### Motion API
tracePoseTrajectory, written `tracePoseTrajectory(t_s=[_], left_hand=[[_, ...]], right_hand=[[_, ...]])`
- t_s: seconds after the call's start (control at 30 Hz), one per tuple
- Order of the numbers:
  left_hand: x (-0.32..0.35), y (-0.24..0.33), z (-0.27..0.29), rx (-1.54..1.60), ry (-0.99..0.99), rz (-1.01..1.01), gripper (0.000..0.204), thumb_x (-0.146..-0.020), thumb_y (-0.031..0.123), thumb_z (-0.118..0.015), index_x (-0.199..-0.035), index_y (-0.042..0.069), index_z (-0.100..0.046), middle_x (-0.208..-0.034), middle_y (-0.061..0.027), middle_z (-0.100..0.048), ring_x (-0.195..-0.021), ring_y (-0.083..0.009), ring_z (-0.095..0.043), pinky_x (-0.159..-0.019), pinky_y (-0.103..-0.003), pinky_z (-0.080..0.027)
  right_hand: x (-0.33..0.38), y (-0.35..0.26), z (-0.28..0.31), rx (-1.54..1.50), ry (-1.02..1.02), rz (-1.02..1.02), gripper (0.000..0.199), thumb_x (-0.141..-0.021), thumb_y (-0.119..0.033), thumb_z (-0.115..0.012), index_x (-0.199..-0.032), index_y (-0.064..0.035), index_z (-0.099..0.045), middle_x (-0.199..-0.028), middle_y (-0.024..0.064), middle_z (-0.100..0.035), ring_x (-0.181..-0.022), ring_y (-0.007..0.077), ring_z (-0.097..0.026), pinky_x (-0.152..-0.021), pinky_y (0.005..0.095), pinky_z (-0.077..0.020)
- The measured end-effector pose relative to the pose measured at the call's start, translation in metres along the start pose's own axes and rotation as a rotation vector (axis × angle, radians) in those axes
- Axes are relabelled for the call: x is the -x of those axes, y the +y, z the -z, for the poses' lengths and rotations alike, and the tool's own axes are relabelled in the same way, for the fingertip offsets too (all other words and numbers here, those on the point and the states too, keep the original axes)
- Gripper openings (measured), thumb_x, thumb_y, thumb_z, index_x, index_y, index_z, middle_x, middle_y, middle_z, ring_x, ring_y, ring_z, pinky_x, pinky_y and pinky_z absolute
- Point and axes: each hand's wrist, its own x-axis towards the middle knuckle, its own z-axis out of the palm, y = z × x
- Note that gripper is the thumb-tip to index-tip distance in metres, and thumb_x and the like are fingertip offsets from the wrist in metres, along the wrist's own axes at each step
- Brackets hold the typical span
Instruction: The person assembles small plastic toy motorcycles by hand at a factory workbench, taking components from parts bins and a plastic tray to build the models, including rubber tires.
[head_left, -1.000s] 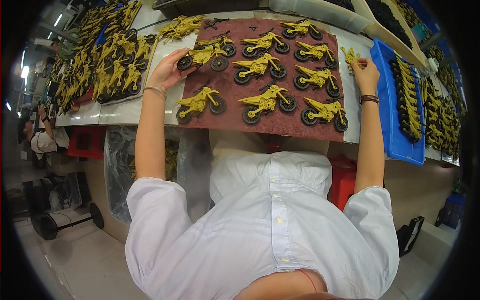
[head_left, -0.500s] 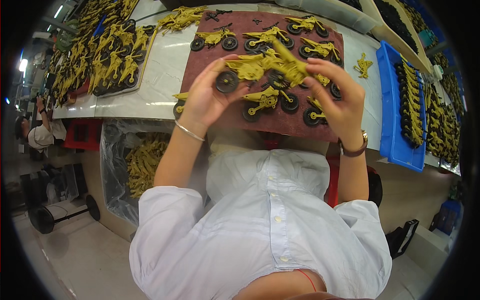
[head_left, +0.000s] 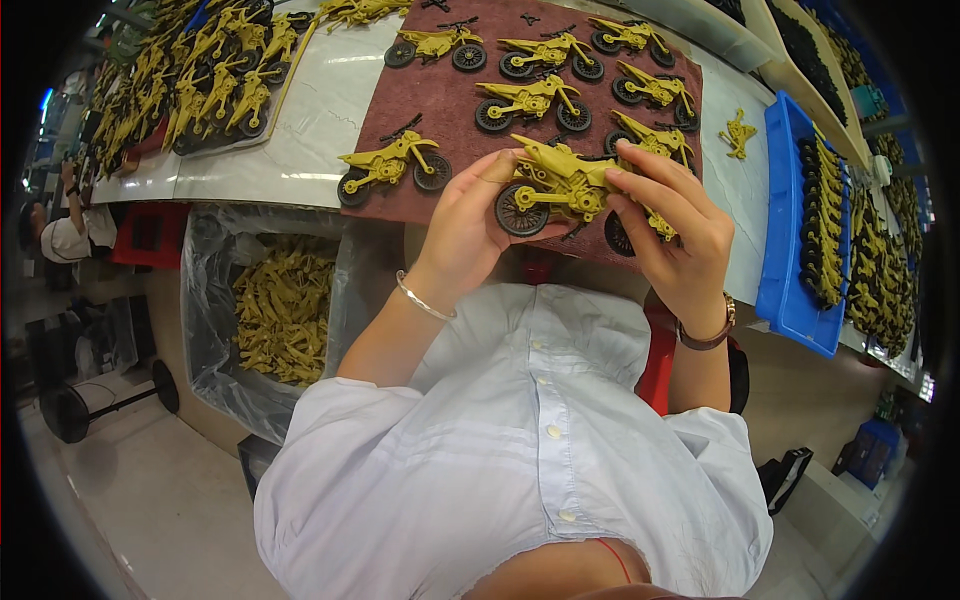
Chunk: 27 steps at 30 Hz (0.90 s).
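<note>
Head view: we look down over a pale blue shirt at both hands raised in front of the table (head_left: 330, 110).
Left hand: our left hand (head_left: 470, 225) is curled around the front end of a yellow toy motorcycle (head_left: 560, 185), thumb and fingers closed on it just beside its black front wheel; a thin bracelet sits on that wrist.
Right hand: our right hand (head_left: 670, 225) grips the rear part of the same toy, fingers wrapped over the top of it; a wristwatch sits on that wrist.
Toy in hand: we hold it between both hands, lifted clear of the table, above the near edge of the maroon mat (head_left: 450, 110).
Mat: more yellow toy motorcycles (head_left: 395, 165) with black wheels lie on their sides in rows across it, well apart from one another.
Left of table: a dense heap of finished yellow motorcycles (head_left: 200, 80) fills the far left.
Right of table: a blue tray (head_left: 785, 270) holds a row of black wheels; a loose yellow part (head_left: 738, 133) lies between it and the mat.
Below table: a clear plastic bag (head_left: 215, 300) holds a pile of yellow plastic parts (head_left: 285, 315).
</note>
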Motion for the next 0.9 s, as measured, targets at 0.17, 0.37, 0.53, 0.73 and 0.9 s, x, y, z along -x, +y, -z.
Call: tracePoseTrajectory(t_s=[0.17, 0.37, 0.53, 0.73, 0.9], left_hand=[[0.0, -0.002, -0.002, 0.049, -0.008, -0.009, 0.036, -0.104, 0.024, -0.036, -0.124, -0.003, -0.051, -0.121, -0.0171, -0.059, -0.108, -0.0278, -0.063, -0.086, -0.047, -0.058], [0.001, -0.004, -0.003, 0.019, -0.047, -0.014, 0.039, -0.103, 0.027, -0.036, -0.123, -0.004, -0.052, -0.12, -0.0163, -0.06, -0.108, -0.0264, -0.062, -0.086, -0.045, -0.057], [0.003, -0.01, -0.005, 0.04, -0.071, -0.002, 0.039, -0.102, 0.028, -0.039, -0.12, -0.003, -0.055, -0.115, -0.0156, -0.061, -0.104, -0.0226, -0.063, -0.086, -0.038, -0.056], [0.005, -0.031, -0.007, -0.291, -0.032, -0.196, 0.028, -0.092, 0.005, -0.06, -0.119, -0.005, -0.057, -0.111, -0.013, -0.066, -0.103, -0.0154, -0.062, -0.088, -0.029, -0.052], [0.006, -0.036, -0.014, -0.325, -0.082, -0.226, 0.03, -0.093, 0.006, -0.061, -0.12, -0.005, -0.055, -0.114, -0.0145, -0.065, -0.104, -0.0159, -0.062, -0.091, -0.029, -0.051]], right_hand=[[0.004, -0.001, 0.002, -0.011, -0.028, -0.002, 0.025, -0.074, 0.001, -0.073, -0.099, -0.0038, -0.071, -0.111, 0.0122, -0.068, -0.098, 0.0307, -0.065, -0.084, 0.0362, -0.0523], [0.011, -0.002, 0.002, 0.018, -0.03, 0.014, 0.026, -0.073, 0.002, -0.073, -0.098, -0.0044, -0.071, -0.111, 0.0123, -0.067, -0.099, 0.0301, -0.064, -0.084, 0.0352, -0.0523], [0.021, -0.002, 0.0, 0.039, 0.0, 0.022, 0.026, -0.072, 0.004, -0.073, -0.096, -0.0037, -0.071, -0.11, 0.0128, -0.067, -0.099, 0.0305, -0.064, -0.083, 0.0357, -0.0522], [0.036, -0.003, -0.002, 0.075, 0.088, 0.077, 0.026, -0.068, 0.005, -0.075, -0.092, -0.0025, -0.071, -0.109, 0.0142, -0.066, -0.101, 0.0318, -0.063, -0.085, 0.0371, -0.0512], [0.053, 0.0, -0.015, -0.6, 0.396, -0.433, 0.048, -0.076, 0.0, -0.078, -0.118, 0.0034, -0.054, -0.108, 0.0117, -0.064, -0.102, 0.0199, -0.06, -0.092, 0.0311, -0.0462]])
